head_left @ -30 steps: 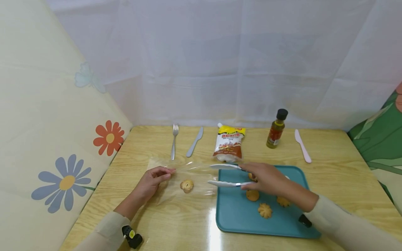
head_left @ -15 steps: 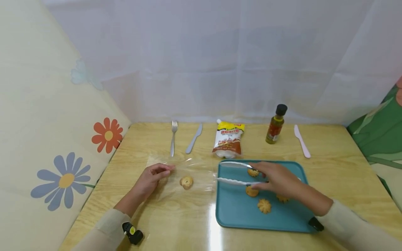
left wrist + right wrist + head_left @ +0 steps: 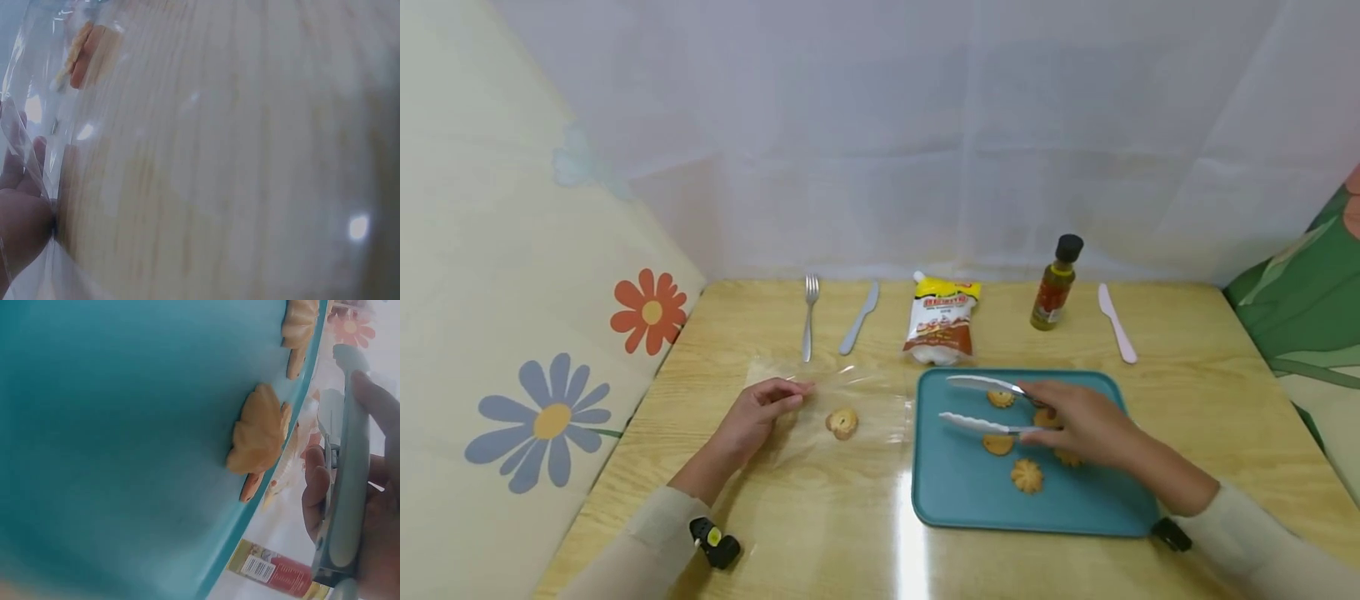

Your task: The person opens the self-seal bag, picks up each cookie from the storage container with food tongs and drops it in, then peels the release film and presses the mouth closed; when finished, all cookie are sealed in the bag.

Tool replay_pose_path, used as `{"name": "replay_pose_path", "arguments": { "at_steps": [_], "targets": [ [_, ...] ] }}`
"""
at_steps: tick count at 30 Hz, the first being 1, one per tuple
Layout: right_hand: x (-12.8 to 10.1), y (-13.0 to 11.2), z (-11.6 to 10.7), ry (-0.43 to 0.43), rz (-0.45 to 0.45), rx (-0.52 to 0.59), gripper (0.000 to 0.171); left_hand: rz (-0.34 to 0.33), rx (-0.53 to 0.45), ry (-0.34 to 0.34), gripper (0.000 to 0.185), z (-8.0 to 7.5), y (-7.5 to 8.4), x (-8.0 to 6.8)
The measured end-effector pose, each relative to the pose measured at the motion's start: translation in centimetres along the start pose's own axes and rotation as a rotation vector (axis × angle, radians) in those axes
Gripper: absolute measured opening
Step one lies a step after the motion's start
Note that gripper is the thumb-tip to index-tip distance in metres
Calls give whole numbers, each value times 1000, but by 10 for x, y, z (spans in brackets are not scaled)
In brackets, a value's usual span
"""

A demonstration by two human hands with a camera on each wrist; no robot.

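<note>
Head view: the tongs (image 3: 981,406) sit in my right hand (image 3: 1078,421), their two white arms spread apart and pointing left over the teal tray (image 3: 962,500). My fingers (image 3: 1037,435) curl round the hinge end, thumb on the upper arm; the right wrist view shows the same hold on the grey handle (image 3: 347,487). Between and just beside the tips lie cookies (image 3: 998,443) on the tray, one by the upper tip, one under the lower tip, one nearer me and others partly hidden under my hand. The tips clasp nothing.

My left hand (image 3: 752,421) rests on the counter (image 3: 820,517) left of the tray, fingers pinching the near-left edge of a clear bag (image 3: 850,400) that lies flat. One cookie (image 3: 842,422) sits inside the bag, just right of my fingertips and apart from them. In the left wrist view the film crosses my fingers (image 3: 22,187), and the cookie (image 3: 84,53) shows blurred beyond.

My right forearm comes in from the lower right, low over the tray; my left from the lower left.

The bag's right edge nearly meets the tray's left rim. Bare wood lies along the near edge. At the back stand a fork (image 3: 808,317), a knife (image 3: 859,317), a pouch (image 3: 938,329), a bottle (image 3: 1056,283) and a pink knife (image 3: 1116,323).
</note>
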State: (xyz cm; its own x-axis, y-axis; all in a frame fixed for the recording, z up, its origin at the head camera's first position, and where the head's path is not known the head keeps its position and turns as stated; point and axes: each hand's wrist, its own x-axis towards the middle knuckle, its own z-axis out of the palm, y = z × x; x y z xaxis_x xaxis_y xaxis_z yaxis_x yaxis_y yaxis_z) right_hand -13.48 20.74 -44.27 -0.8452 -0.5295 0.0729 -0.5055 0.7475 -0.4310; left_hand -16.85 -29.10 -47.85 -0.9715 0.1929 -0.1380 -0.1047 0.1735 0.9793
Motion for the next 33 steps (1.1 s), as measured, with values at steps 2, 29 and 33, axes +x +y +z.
{"name": "replay_pose_path", "arguments": {
  "at_steps": [2,29,33],
  "targets": [
    [-2,2,-2,-2,22,-2,74,9,-2,0,26,-1,1,1],
    [-22,27,-21,28,88,-75,75,14,-28,-3,25,-1,-3,1],
    [-22,28,-23,19,97,-75,76,6,-24,-3,23,-1,-3,1]
  ]
}}
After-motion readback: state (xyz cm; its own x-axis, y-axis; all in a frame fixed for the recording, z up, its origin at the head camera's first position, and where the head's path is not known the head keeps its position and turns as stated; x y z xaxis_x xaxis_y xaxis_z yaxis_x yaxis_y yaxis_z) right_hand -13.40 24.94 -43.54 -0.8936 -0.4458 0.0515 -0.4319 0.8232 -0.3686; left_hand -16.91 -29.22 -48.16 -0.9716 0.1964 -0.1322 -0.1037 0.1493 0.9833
